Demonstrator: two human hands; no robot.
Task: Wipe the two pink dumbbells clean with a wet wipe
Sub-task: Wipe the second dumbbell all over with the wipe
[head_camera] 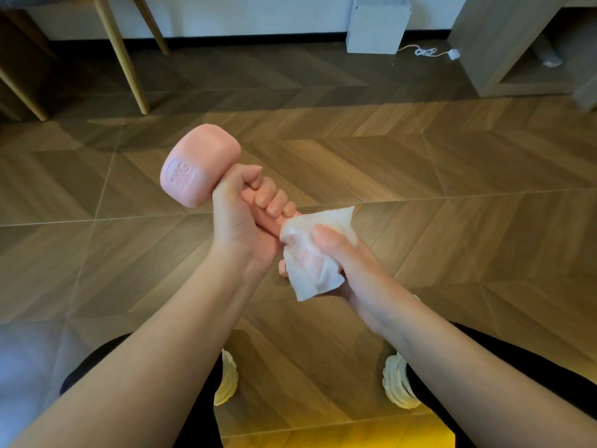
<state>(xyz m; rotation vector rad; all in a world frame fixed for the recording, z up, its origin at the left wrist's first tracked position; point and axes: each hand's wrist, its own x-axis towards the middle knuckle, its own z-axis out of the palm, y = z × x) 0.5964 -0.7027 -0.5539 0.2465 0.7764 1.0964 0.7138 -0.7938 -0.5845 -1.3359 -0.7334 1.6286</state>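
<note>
A pink dumbbell [198,166] is held up in mid-air over the floor, tilted with one blocky head at the upper left. My left hand [244,218] is wrapped around its handle just below that head. My right hand [336,253] presses a white wet wipe [311,253] around the lower end of the dumbbell, and the wipe covers most of the lower head. Only a small pink edge of that end shows beneath the wipe. I see just this one dumbbell.
Wooden herringbone floor [452,176] lies all around. Light wooden furniture legs [124,56] stand at the back left. A white box [376,25] with a cable sits by the far wall, and a wooden cabinet [504,43] at the back right. My white shoes [399,381] are below.
</note>
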